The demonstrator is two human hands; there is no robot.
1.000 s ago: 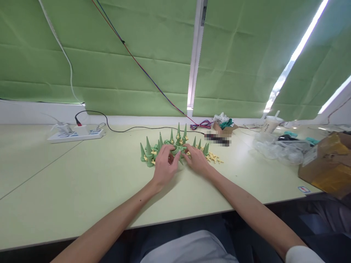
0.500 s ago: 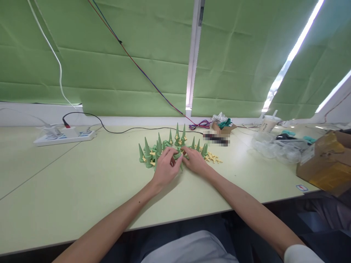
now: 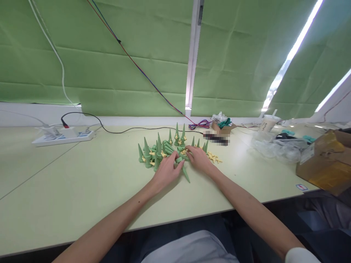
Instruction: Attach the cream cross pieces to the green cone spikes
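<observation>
At the middle of the table (image 3: 109,182), I have the left hand (image 3: 166,170) closed around a green spike (image 3: 185,174), thumb and fingers gripping its thick end while the point slants down toward the near edge. Beside it, I see the right hand (image 3: 199,159) with its fingers bent and close together, the tips among small green and yellow parts; I cannot tell from my view whether they pinch anything. Left of the hands I count several upright spikes (image 3: 147,151), some carrying yellow pieces, and behind them more stand in a small group (image 3: 177,134). Between these, other green pieces (image 3: 168,147) lie on their sides. Just right of the right hand, I make out a loose pile of yellow pieces (image 3: 214,157). Farther off I have a power strip (image 3: 64,138) at left, and a cup (image 3: 268,125) and a large carton (image 3: 323,162) at right.
</observation>
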